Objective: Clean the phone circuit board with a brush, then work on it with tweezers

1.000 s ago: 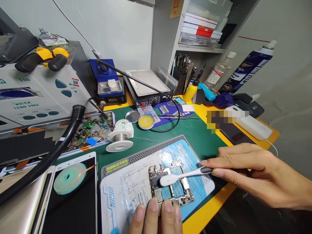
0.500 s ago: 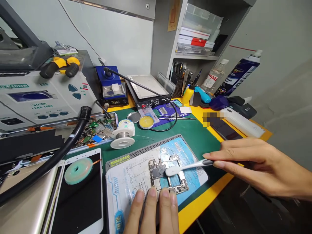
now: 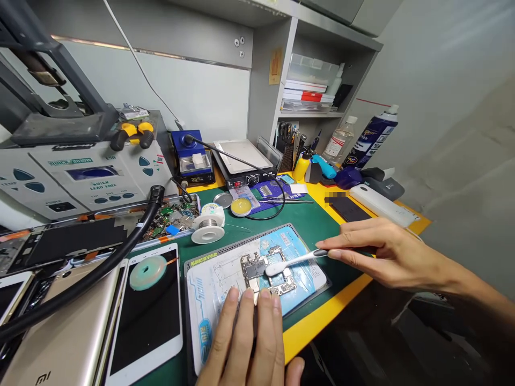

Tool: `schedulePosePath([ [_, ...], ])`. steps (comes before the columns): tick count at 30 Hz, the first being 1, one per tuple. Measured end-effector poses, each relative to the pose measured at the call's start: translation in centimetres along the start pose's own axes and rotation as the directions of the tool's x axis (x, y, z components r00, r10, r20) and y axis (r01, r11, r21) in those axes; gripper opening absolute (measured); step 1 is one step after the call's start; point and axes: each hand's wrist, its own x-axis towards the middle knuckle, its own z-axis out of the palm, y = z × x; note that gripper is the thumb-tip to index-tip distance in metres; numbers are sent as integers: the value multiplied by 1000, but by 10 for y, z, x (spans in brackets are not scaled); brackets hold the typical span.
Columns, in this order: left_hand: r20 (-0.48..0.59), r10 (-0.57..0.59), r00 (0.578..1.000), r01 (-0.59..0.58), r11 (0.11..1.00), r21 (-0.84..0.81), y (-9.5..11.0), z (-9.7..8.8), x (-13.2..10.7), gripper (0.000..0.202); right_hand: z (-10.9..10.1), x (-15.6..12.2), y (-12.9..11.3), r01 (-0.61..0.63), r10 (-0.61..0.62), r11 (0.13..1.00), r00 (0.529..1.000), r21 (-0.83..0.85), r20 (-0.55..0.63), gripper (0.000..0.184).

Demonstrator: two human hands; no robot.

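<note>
A small phone circuit board (image 3: 265,272) lies on a blue-and-white repair mat (image 3: 225,281) on the green bench mat. My left hand (image 3: 249,340) lies flat at the near edge of the board, its fingertips pressing on it. My right hand (image 3: 390,254) comes in from the right and pinches the dark handle of a white brush (image 3: 287,263). The brush head rests on the middle of the board.
A white phone (image 3: 147,316) with a green solder-wick reel on it and a gold phone (image 3: 68,335) lie at the left. A black hose (image 3: 96,268) crosses them. Solder spool (image 3: 208,225), flux tin (image 3: 241,206), soldering station (image 3: 192,158), hot plate and spray can (image 3: 370,139) stand behind.
The camera has tilted up and pulled back, so everything sits lower and smaller. The brush head has shifted slightly across the board. My left hand keeps pressing the board's near edge.
</note>
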Motion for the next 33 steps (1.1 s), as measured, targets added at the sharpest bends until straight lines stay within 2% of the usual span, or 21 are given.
schedulePosePath([
  [5,-44,7,999,-9,1000,-23,2,-3,7,51,5,-2,-4,-146,149,988,987,59,-55,25],
  [7,-61,9,998,-10,1000,-28,2,-5,10,51,10,-7,-9,-150,154,987,985,62,-76,26],
  [9,-70,7,998,-9,1000,-29,2,-6,12,50,16,-14,-14,-92,94,996,990,23,-109,26],
  [13,-99,16,995,-20,999,-32,2,-6,12,51,19,-33,-26,85,-103,988,984,-129,-146,26],
  [16,-115,24,993,-28,999,-34,3,-5,12,51,17,-39,-32,127,-153,974,979,-186,-137,27],
  [22,-132,15,991,-23,998,-61,3,-7,13,51,29,-29,-35,-63,61,998,974,1,-220,25],
  [29,-138,-7,990,-2,998,-66,5,-6,12,51,25,-40,-37,-113,118,993,986,44,-122,27],
  [33,-163,-43,986,28,995,-94,8,-4,11,47,33,-33,-38,-158,170,983,973,88,-153,29],
])
